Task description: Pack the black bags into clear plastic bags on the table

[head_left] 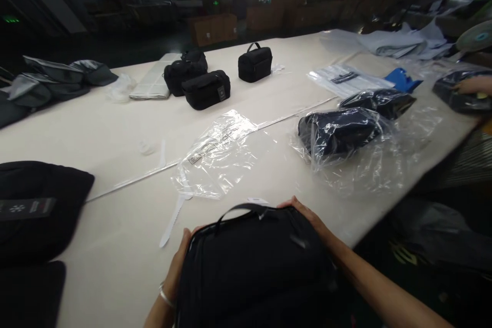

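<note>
A black zippered bag (253, 266) with a top carry handle fills the near middle of the view, at the table's front edge. My left hand (182, 251) grips its left side; a light bracelet circles that wrist. At the bag's upper right corner, my right hand (305, 212) is closed over the edge, its fingers partly out of sight. Just beyond the bag lies a clear plastic bag (226, 156), flat on the table. A white strip (172, 223) rests left of it.
Two dark bags in clear plastic (338, 130) lie to the right, near a blue piece (403, 80). Several black bags (207, 89) stand farther back. A larger black bag (38, 210) sits at left. Another person's hand (474, 85) touches a wrapped bag at far right.
</note>
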`<state>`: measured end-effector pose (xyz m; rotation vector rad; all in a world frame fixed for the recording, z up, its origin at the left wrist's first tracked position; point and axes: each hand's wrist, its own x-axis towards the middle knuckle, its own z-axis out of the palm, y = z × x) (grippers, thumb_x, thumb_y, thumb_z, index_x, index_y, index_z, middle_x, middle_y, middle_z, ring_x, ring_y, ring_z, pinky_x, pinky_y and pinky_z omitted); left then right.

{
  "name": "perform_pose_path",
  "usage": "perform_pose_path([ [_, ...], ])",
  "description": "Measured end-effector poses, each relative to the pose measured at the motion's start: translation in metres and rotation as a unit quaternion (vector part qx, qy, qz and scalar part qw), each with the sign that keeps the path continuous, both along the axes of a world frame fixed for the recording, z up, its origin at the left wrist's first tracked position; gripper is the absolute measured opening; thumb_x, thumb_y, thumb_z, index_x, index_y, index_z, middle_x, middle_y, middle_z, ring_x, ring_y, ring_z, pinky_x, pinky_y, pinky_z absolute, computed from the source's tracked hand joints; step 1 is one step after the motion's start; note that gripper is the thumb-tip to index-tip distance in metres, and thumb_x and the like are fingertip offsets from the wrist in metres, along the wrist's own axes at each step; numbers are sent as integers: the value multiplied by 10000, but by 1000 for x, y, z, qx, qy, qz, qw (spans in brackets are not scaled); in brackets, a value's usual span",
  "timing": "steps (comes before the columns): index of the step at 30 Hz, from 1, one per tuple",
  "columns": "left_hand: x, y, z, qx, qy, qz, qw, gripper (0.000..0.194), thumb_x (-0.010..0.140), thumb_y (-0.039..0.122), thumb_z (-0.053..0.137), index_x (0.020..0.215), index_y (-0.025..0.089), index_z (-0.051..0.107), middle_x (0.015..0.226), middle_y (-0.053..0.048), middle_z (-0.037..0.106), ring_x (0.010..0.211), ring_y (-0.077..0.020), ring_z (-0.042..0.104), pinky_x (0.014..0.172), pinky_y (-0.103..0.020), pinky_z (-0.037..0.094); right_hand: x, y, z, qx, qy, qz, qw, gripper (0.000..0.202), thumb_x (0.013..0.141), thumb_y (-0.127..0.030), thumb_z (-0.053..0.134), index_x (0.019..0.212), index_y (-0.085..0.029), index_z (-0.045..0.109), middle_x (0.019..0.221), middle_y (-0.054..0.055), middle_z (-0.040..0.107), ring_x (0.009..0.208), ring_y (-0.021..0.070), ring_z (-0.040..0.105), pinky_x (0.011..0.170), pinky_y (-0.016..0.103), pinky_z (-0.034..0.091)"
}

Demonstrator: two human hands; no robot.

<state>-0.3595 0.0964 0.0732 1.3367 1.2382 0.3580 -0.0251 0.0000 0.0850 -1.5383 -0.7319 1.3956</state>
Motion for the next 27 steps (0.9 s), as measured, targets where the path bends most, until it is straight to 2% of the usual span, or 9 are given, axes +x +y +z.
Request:
perform_pose_path([
  [5, -3, -10, 7, -205, -119, 5, 971, 689, 891, 695, 309, 1198, 191, 665, 1224, -71, 692, 1213, -279, 592, 1129, -424, 389, 9, 0, -3, -7, -29, 20, 999, 503, 855, -669, 531, 818, -188, 673, 726, 24, 654, 681, 189, 597, 677, 323, 497],
  [7, -1, -9, 10, -181, -118, -26, 976, 598, 922, 622, 329, 1169, 209, 684, 1251, -50, 680, 1249, -271, 561, 1164, -424, 332, 14, 16, -6, 65, -76, -20, 995, 448, 847, -634, 576, 843, -199, 681, 900, 52, 694, 850, 216, 625, 815, 355, 503],
  [9, 3, -6, 15, -120, -109, -69, 984, 551, 939, 570, 324, 1126, 221, 708, 1256, -43, 677, 1276, -274, 534, 1188, -443, 279, 19, 37, -2, 124, -64, -1, 990, 404, 882, -585, 562, 915, -210, 709, 1111, 70, 690, 1067, 237, 606, 991, 395, 445],
  [11, 6, -3, 21, -59, -101, -109, 987, 515, 931, 550, 355, 1067, 228, 734, 1219, -45, 697, 1277, -284, 532, 1202, -459, 239, 22, 56, 5, 120, 14, 112, 986, 392, 916, -543, 533, 986, -212, 731, 1189, 74, 684, 1179, 244, 579, 1084, 425, 380],
  [13, 7, 1, 21, -25, -103, -133, 985, 478, 923, 534, 392, 1023, 236, 752, 1185, -44, 715, 1271, -290, 540, 1202, -470, 236, 21, 68, 10, 73, 105, 260, 957, 395, 909, -526, 556, 1041, -202, 741, 1181, 80, 699, 1204, 252, 581, 1117, 440, 351],
  [15, 5, 4, 14, -14, -112, -147, 983, 422, 918, 505, 446, 986, 241, 768, 1152, -41, 731, 1249, -294, 563, 1192, -481, 262, 19, 72, 7, 32, 166, 346, 923, 421, 875, -528, 609, 1094, -190, 731, 1204, 90, 693, 1226, 261, 572, 1130, 444, 336],
  [22, -13, 11, -36, -13, -140, -205, 969, 297, 813, 490, 663, 886, 239, 804, 1029, -37, 766, 1046, -313, 686, 1171, -545, 279, 25, 70, -26, 71, 278, 250, 925, 437, 895, -507, 617, 1107, -140, 721, 1286, 154, 640, 1289, 291, 517, 1168, 483, 261],
  [24, -12, 10, -35, -1, -136, -183, 974, 276, 808, 484, 675, 876, 250, 804, 1002, -28, 773, 1017, -302, 697, 1178, -538, 268, 28, 69, -23, 79, 282, 259, 921, 447, 909, -504, 599, 1114, -125, 718, 1274, 163, 645, 1278, 296, 527, 1170, 487, 258],
  [27, -7, 5, -17, -9, -111, -154, 982, 285, 802, 495, 678, 886, 251, 799, 1014, -39, 772, 1045, -308, 683, 1174, -522, 280, 29, 59, -20, 51, 276, 294, 914, 469, 903, -514, 600, 1128, -119, 714, 1265, 152, 653, 1273, 298, 532, 1170, 473, 270],
])
